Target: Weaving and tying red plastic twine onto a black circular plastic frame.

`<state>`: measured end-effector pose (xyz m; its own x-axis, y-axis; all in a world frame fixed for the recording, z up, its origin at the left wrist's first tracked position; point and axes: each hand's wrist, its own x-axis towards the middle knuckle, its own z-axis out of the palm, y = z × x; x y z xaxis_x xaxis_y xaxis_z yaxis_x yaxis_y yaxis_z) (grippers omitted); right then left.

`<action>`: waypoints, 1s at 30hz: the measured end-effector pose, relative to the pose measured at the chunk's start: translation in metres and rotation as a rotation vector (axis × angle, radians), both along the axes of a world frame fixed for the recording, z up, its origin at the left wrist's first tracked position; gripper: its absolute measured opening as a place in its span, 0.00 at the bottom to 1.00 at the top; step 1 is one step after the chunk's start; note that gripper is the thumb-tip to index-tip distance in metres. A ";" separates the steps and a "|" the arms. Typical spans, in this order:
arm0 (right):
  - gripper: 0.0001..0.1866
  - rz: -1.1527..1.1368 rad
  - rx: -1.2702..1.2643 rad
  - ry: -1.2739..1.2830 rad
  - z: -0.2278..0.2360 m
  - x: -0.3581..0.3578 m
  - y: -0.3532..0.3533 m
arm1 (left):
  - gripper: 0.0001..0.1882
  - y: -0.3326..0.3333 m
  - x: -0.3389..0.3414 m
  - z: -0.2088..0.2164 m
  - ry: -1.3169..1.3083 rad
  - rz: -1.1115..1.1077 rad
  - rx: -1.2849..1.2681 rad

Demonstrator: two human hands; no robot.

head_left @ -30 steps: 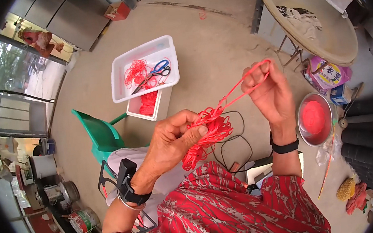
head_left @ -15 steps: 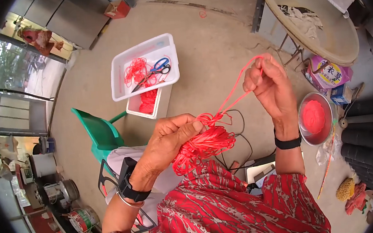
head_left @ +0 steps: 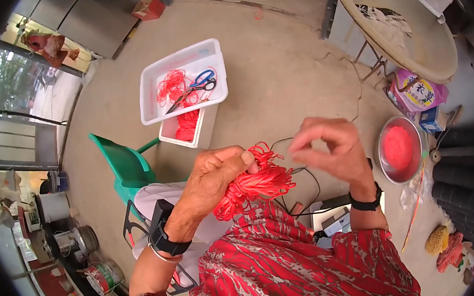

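My left hand (head_left: 208, 179) is closed around a thick bundle of red plastic string (head_left: 255, 189), with short loops sticking up past the thumb. The bundle's long folded strands hang toward my lap. To the right of it my right hand (head_left: 334, 147) is in the air, smeared by motion. Its thumb and forefinger curve with a gap between them, and no string shows there. Beyond my hands, a white tray (head_left: 149, 93) holds loose red string (head_left: 171, 86) and scissors with blue and black handles (head_left: 202, 83). It rests on a white box (head_left: 206, 129) containing more red string.
A green chair (head_left: 127, 164) stands at the left. On the right are a metal bowl (head_left: 416, 168) with something red inside, a purple bag (head_left: 417, 93) and a large round basin (head_left: 439, 54) on a stand. Dark cables (head_left: 309, 184) lie on the floor near my lap.
The strand that my right hand held stretched from the bundle has been let go. That hand has come down and left toward the bundle. My left hand keeps its hold.
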<state>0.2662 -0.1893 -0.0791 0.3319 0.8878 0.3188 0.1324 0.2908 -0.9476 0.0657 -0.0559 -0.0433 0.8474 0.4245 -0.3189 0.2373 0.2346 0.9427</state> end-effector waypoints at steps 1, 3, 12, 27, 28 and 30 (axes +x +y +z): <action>0.08 0.058 -0.006 -0.113 0.004 -0.006 0.001 | 0.15 0.000 0.000 0.000 0.001 0.000 -0.001; 0.12 0.098 0.016 -0.212 0.003 -0.017 0.005 | 0.15 -0.002 0.001 0.003 0.017 0.003 0.030; 0.09 0.091 -0.054 -0.152 -0.001 -0.029 0.010 | 0.15 -0.005 0.006 0.009 0.006 -0.012 0.028; 0.04 -0.141 0.045 -0.181 -0.006 -0.009 0.009 | 0.12 -0.005 0.008 -0.011 0.004 0.065 -0.098; 0.05 -0.145 0.093 -0.001 -0.008 -0.008 0.008 | 0.12 -0.005 0.009 -0.010 0.002 0.064 -0.097; 0.06 -0.100 0.036 0.218 -0.004 -0.009 0.003 | 0.12 -0.004 0.010 -0.007 0.084 0.059 -0.161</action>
<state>0.2568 -0.1867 -0.0836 0.4822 0.8362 0.2611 -0.0438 0.3207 -0.9462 0.0758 -0.0599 -0.0503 0.7900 0.4105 -0.4554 0.2953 0.3963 0.8694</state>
